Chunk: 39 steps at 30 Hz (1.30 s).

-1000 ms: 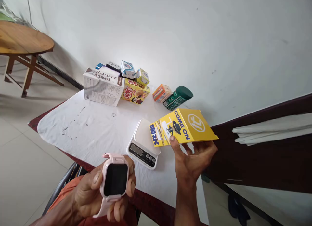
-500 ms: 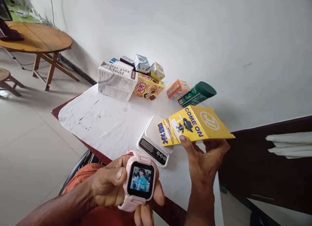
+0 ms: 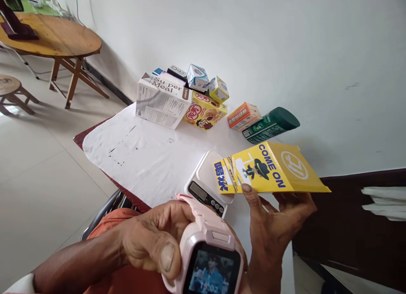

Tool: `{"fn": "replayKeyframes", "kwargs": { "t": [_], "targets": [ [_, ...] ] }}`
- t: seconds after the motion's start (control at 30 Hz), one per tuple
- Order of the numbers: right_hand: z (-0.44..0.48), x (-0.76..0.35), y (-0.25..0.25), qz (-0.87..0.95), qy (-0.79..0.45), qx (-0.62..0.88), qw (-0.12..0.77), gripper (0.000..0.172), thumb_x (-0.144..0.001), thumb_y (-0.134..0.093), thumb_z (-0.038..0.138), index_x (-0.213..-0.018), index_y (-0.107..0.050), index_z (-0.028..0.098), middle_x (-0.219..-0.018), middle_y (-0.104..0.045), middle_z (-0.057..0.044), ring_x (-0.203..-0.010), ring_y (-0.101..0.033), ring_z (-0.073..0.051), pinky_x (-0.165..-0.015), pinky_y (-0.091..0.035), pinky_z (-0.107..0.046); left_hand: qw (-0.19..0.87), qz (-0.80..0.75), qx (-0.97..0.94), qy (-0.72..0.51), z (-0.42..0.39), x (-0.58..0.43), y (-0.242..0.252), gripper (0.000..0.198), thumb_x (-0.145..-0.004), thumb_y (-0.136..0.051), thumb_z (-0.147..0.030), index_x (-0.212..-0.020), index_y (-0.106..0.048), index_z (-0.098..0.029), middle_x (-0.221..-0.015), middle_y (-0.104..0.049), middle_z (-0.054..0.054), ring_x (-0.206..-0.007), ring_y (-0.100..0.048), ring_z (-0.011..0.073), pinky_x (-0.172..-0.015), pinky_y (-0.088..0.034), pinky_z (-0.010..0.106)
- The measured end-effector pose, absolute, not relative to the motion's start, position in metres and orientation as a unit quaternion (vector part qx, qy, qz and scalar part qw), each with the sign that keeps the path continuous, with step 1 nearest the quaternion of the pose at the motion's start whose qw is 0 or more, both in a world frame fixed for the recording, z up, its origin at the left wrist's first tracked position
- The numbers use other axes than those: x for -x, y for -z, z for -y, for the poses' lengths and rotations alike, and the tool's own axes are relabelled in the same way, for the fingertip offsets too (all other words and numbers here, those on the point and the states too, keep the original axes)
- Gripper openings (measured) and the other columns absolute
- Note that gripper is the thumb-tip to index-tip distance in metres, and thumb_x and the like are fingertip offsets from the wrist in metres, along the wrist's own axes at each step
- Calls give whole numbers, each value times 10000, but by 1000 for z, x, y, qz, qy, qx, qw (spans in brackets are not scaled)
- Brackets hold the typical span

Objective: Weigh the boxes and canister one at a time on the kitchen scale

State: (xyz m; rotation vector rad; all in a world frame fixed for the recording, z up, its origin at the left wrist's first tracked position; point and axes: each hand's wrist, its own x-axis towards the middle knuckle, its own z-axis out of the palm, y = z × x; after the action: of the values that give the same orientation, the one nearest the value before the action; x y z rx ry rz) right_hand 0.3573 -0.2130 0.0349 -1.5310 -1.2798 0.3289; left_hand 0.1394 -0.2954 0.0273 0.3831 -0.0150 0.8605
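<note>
On the cloth-covered table (image 3: 149,158), several containers stood close together near the wall. The Su-per Meal box (image 3: 161,103) was beside a yellow-and-red snack box (image 3: 201,113), with a black box (image 3: 176,72) behind. A blue-and-white carton (image 3: 197,77) and a small yellow carton (image 3: 218,90) showed above the snack box. Farther right, an orange box (image 3: 244,115) stood just beside a dark green canister (image 3: 271,125). What any of them held was hidden from view.

The person's left hand (image 3: 152,243) was closed on a watch (image 3: 211,264), thumb pressed against its side, in front of the table's near edge. The watch had a pink strap and a rounded pink case; its lit screen showed a figure in blue over blurred digits.

The right hand (image 3: 275,220) gripped a bright yellow box (image 3: 253,169), thumb on the front face, fingers underneath. The yellow box was tilted, printed with COME ON, a figure in a black hat and a white round emblem. It overlapped the white scale (image 3: 206,179) in view; whether they touched could not be told.
</note>
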Motion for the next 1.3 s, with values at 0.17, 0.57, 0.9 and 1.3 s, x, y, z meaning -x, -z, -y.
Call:
{"fn": "replayKeyframes", "kwargs": {
  "t": [0.17, 0.57, 0.9, 1.3],
  "targets": [
    [211, -353, -29, 527, -145, 643, 536, 779, -651, -901, 416, -1300, -470, 424, -1454, -556, -54, -1309, -590, -346, -1021, -590, -585, 890, 4, -193, -413, 286, -138, -29, 773, -554, -916, -567, -1146, -703, -119, -926, -778, 186, -788, -777, 317, -549, -560, 273],
    [204, -366, -29, 463, -194, 674, 542, 859, -550, -974, 387, -1261, -518, 230, -1261, -687, -122, -1148, -690, -336, -870, -648, -546, 895, 64, -196, -395, 223, -117, -44, 547, -767, -848, -475, -1156, -675, -133, -1037, -761, 149, -787, -778, 247, -662, -596, 274],
    [121, -450, -42, 426, -75, 679, 593, 843, -517, -957, 435, -1177, -489, 201, -1229, -694, -143, -1121, -704, -329, -973, -585, -553, 879, -182, -228, -377, 112, -103, -9, 282, -965, -667, -352, -1072, -677, -91, -992, -741, 138, -717, -687, 143, -670, -552, 229],
    [15, -515, -17, 276, 57, 824, 492, 770, -497, -888, 541, -1042, -422, 262, -1166, -703, -188, -1149, -667, -397, -988, -550, -531, 855, -257, -258, -370, 102, -97, 2, 404, -990, -608, -462, -1195, -682, -122, -1003, -734, 111, -691, -624, 130, -650, -501, 239]
  ]
}}
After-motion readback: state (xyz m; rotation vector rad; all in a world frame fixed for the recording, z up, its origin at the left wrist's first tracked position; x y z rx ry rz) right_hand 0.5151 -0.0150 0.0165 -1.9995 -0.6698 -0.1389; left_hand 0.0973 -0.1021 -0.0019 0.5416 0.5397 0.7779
